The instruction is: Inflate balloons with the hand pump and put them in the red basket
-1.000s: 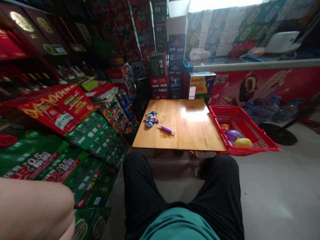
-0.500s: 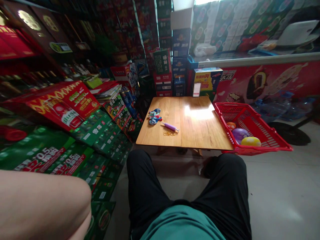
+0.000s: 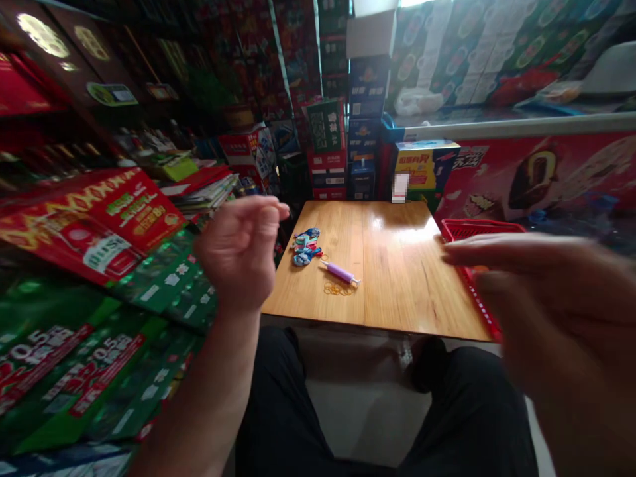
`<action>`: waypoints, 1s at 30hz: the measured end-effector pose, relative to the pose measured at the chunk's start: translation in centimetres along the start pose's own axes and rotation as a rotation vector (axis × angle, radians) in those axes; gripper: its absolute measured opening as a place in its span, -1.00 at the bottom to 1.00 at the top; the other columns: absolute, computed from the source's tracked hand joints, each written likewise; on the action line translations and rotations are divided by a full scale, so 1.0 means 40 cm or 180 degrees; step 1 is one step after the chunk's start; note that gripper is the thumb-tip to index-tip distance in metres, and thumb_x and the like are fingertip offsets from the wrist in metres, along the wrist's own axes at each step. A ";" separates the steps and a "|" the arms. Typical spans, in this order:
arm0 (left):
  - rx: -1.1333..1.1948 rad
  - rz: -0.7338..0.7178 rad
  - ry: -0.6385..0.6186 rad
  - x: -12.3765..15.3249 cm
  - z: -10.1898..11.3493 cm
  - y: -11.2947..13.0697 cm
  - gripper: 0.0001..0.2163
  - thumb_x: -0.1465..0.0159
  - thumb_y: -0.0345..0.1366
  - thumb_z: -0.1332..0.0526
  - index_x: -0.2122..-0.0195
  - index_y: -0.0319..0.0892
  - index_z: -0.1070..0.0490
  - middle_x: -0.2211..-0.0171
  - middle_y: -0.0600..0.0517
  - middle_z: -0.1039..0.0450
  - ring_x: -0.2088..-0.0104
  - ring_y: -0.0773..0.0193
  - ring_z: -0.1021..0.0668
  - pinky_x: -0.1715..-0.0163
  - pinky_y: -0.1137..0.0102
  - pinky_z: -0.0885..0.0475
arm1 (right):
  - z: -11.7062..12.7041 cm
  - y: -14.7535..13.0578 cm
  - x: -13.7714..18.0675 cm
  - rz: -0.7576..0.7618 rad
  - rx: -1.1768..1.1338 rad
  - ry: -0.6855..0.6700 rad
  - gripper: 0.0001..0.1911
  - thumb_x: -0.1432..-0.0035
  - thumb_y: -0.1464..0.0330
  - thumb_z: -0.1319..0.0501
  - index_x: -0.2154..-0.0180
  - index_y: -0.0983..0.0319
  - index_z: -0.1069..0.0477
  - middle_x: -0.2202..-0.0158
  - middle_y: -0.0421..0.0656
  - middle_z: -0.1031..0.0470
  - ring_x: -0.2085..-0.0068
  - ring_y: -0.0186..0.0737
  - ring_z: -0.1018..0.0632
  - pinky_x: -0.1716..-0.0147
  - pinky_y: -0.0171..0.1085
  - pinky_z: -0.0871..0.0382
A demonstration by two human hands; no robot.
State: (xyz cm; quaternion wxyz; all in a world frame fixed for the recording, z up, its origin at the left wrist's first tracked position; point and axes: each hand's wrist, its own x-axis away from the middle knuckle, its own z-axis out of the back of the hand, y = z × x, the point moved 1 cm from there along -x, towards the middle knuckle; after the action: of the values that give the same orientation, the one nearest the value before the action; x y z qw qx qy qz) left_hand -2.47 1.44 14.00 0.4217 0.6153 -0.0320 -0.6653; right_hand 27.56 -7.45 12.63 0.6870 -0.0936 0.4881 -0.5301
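Observation:
My left hand (image 3: pixel 241 252) is raised left of the wooden table, its fingers curled in against the thumb; nothing shows in it. My right hand (image 3: pixel 551 291), blurred, hangs over the table's right side and hides much of the red basket (image 3: pixel 479 228). Its fingers are stretched out, and I see nothing held. Between my hands on the table (image 3: pixel 392 278) lie a small pile of blue, red and pale green balloons (image 3: pixel 307 246), a purple balloon pump (image 3: pixel 341 272) and several yellow rubber bands (image 3: pixel 338 289). Neither hand touches these.
Green and red drink cartons (image 3: pixel 99 225) are stacked along my left. Boxes (image 3: pixel 365 126) stand behind the table, and a small white card (image 3: pixel 400 188) is upright at its far edge. A red-fronted freezer (image 3: pixel 556 172) is at the back right. My knees are below the near edge.
Both my hands have come up into view, left and right of the table; before, only a forearm showed at lower left. The view has shifted a little. The things on the table have not moved.

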 end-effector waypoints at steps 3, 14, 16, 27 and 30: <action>-0.0183 0.0509 -0.0171 0.013 -0.177 -0.193 -0.81 -0.41 -0.20 -0.20 0.20 -0.16 -0.56 0.36 0.05 -0.63 0.36 0.27 -0.65 0.31 0.39 -0.55 | -0.125 0.107 -0.041 -0.0205 -0.0193 -0.0359 -0.84 -0.34 0.25 -0.26 0.16 0.14 -0.59 0.22 -0.12 -0.64 0.21 -0.14 -0.64 0.27 -0.23 -0.52; -0.2147 0.0647 -0.1919 0.144 -0.439 -0.704 -0.82 -0.32 -0.24 -0.26 0.14 -0.12 -0.63 0.13 -0.12 -0.64 0.05 -0.05 -0.58 0.01 0.13 -0.43 | -0.577 0.502 -0.089 -0.0371 0.0326 -0.1210 -0.84 -0.37 0.35 -0.16 0.16 0.22 -0.52 0.20 -0.03 -0.58 0.17 -0.08 -0.57 0.16 -0.13 -0.43; -0.2499 0.0569 -0.2090 0.147 -0.449 -0.735 -0.80 -0.29 -0.22 -0.30 0.10 -0.08 -0.62 0.13 -0.14 -0.63 0.02 -0.11 -0.54 0.01 0.06 -0.39 | -0.607 0.522 -0.089 -0.0349 0.0426 -0.1218 -0.83 -0.36 0.31 -0.20 0.11 0.22 -0.51 0.15 0.00 -0.56 0.13 -0.03 -0.55 0.11 -0.09 -0.43; -0.2248 0.0531 -0.1616 0.111 -0.442 -0.744 -0.85 -0.33 -0.29 -0.21 0.28 -0.11 -0.59 0.22 -0.11 -0.58 0.12 -0.06 -0.51 0.09 0.10 -0.36 | -0.649 0.534 -0.106 -0.0579 0.0860 -0.1345 -0.81 -0.33 0.28 -0.18 0.22 0.22 -0.51 0.30 -0.03 -0.48 0.22 -0.03 -0.48 0.19 -0.12 -0.32; -0.1732 0.0488 -0.1228 0.097 -0.427 -0.718 -0.87 -0.34 -0.29 -0.20 0.29 -0.14 -0.54 0.17 -0.13 -0.55 0.08 -0.04 -0.51 -0.01 0.10 -0.36 | -0.617 0.567 -0.119 -0.0982 0.0515 -0.0987 -0.76 -0.35 0.23 -0.14 0.18 0.24 -0.50 0.28 -0.03 -0.50 0.23 -0.04 -0.49 0.20 -0.12 -0.31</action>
State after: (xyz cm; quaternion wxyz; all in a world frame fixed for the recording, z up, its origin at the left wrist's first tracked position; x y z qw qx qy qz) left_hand -2.56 25.70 -9.31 0.6054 0.3389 0.0213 -0.7199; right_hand 23.19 15.57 -11.80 0.6699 -0.1920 0.3125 -0.6455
